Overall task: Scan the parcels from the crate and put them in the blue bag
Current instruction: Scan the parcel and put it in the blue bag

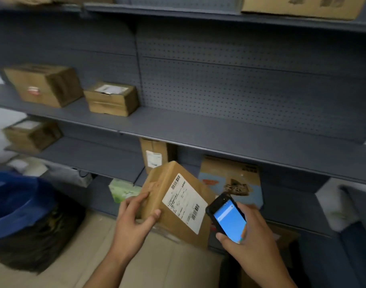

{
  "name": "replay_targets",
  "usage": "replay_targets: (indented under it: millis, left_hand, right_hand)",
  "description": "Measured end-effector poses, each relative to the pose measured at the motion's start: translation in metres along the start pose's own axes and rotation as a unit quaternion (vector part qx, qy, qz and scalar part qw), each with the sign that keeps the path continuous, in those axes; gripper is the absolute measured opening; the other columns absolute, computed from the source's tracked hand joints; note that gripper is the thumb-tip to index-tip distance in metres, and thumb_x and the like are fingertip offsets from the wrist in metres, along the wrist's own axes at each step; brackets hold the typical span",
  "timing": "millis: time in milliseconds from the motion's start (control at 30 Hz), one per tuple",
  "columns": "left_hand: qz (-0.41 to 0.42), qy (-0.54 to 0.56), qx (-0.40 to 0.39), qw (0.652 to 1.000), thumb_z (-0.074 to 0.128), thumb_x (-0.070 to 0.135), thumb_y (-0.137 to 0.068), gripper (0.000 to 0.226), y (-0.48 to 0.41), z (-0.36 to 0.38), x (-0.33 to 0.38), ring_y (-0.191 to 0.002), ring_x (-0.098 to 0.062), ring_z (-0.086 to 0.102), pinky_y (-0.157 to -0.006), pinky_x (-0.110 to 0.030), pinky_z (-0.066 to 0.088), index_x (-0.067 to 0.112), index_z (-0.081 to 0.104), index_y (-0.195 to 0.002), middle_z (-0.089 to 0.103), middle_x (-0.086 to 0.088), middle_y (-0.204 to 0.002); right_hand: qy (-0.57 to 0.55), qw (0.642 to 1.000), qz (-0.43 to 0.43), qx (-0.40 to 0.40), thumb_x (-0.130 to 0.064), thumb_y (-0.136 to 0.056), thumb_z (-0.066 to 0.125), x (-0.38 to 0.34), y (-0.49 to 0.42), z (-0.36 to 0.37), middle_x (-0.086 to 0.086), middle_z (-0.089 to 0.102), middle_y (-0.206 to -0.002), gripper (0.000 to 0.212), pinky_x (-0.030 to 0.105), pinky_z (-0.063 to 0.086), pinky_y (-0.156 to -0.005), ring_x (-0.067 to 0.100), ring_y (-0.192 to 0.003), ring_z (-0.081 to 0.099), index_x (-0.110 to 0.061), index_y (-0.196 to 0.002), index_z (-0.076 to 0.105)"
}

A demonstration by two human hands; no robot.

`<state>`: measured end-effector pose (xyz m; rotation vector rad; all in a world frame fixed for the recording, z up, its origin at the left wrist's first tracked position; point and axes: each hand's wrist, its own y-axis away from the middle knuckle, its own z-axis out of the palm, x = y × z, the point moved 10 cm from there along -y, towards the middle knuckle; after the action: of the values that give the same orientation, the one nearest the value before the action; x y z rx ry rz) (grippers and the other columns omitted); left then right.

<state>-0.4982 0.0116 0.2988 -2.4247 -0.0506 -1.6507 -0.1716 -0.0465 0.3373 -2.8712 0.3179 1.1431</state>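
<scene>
Left hand [134, 217]: nearest the lens; fingers curled over the near-left corner of the parcel [163, 177], thumb pressed on its top face.
Blue bag [17, 202]: far left, low down, mouth open; well apart from the parcel.
Shelf boxes: larger carton [44, 84] and smaller carton [111, 98] side by side on the grey shelf [219, 129], upper left.
Parcel: brown, tilted, held in front of the lower shelves, between the two hands.
Label [185, 202]: white, barcoded, on the parcel's top face.
Scanner [228, 217]: dark handheld, blue screen lit, just right of the label.
Right hand [252, 231]: wrapped round the scanner from below.
</scene>
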Motion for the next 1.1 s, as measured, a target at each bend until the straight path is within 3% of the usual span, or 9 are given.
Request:
replay_targets:
  millis: [167,333,433,500,700,833,933,1100]
  left_hand:
    - [-0.003,-0.016,0.054,0.998,0.079,0.06,-0.077,0.047,0.003,-0.098,-0.025,-0.11,0.018,0.047,-0.091,-0.025,0.045,0.053,0.06,-0.12,0.048,0.019,-0.123]
    - [-0.007,-0.027,0.102,0.994,0.069,0.059,-0.074,0.049,0.009,-0.186,-0.051,-0.109,0.024,0.042,-0.086,-0.012,0.039,0.055,0.057,-0.121,0.045,0.023,-0.123]
    - [-0.028,-0.038,0.13,0.99,0.073,0.054,-0.08,0.048,0.014,-0.231,-0.074,-0.112,0.018,0.043,-0.086,-0.017,0.04,0.053,0.058,-0.125,0.046,0.021,-0.126]
    - [-0.044,-0.038,0.148,0.987,0.076,0.061,-0.081,0.049,0.019,-0.255,-0.091,-0.113,0.016,0.044,-0.087,-0.023,0.042,0.054,0.059,-0.126,0.045,0.023,-0.126]
    - [-0.082,-0.028,0.197,0.976,0.071,0.075,-0.076,0.051,0.025,-0.303,-0.133,-0.114,0.023,0.04,-0.086,-0.021,0.043,0.06,0.059,-0.124,0.042,0.033,-0.125]
    - [-0.116,-0.021,0.237,0.964,0.064,0.083,-0.066,0.061,0.019,-0.326,-0.153,-0.116,0.011,0.046,-0.088,-0.03,0.047,0.064,0.057,-0.124,0.043,0.032,-0.125]
    - [-0.129,-0.03,0.263,0.956,0.063,0.081,-0.066,0.064,0.009,-0.344,-0.162,-0.116,0.005,0.051,-0.089,-0.029,0.047,0.056,0.06,-0.125,0.048,0.025,-0.127]
    - [-0.157,-0.047,0.313,0.936,0.064,0.077,-0.067,0.061,-0.003,-0.381,-0.171,-0.112,0.012,0.051,-0.088,-0.023,0.045,0.053,0.062,-0.123,0.05,0.027,-0.123]
  right_hand:
    - [0.005,0.999,-0.034,-0.035,-0.066,-0.056,0.081,-0.077,0.008,0.071,-0.021,0.035,-0.134,0.102,0.033,0.044,-0.103,0.004,-0.122,0.038,-0.048,-0.139,0.025]
    - [0.009,0.995,-0.086,-0.055,-0.063,-0.058,0.082,-0.154,0.017,0.127,-0.022,0.037,-0.13,0.1,0.029,0.047,-0.098,0.003,-0.117,0.04,-0.046,-0.14,0.027]
    - [0.015,0.989,-0.121,-0.08,-0.058,-0.064,0.083,-0.197,0.023,0.157,-0.02,0.037,-0.13,0.097,0.019,0.044,-0.09,0.001,-0.115,0.039,-0.042,-0.143,0.027]
    - [0.029,0.985,-0.135,-0.105,-0.055,-0.068,0.082,-0.222,0.026,0.175,-0.017,0.037,-0.134,0.097,0.02,0.047,-0.093,0.003,-0.117,0.04,-0.039,-0.145,0.025]
    - [0.058,0.973,-0.159,-0.155,-0.055,-0.068,0.082,-0.272,0.014,0.223,-0.017,0.039,-0.129,0.098,0.025,0.052,-0.092,0.008,-0.109,0.048,-0.04,-0.144,0.023]
    - [0.046,0.966,-0.175,-0.184,-0.052,-0.063,0.086,-0.297,-0.009,0.258,-0.018,0.038,-0.123,0.099,0.025,0.051,-0.096,0.007,-0.114,0.045,-0.04,-0.142,0.026]
    - [0.037,0.96,-0.193,-0.198,-0.052,-0.062,0.086,-0.316,-0.032,0.284,-0.018,0.041,-0.12,0.097,0.026,0.053,-0.091,0.008,-0.107,0.049,-0.041,-0.14,0.03]
    - [0.001,0.943,-0.231,-0.237,-0.05,-0.063,0.085,-0.359,-0.069,0.333,-0.017,0.044,-0.118,0.091,0.031,0.055,-0.085,0.009,-0.101,0.051,-0.042,-0.139,0.035]
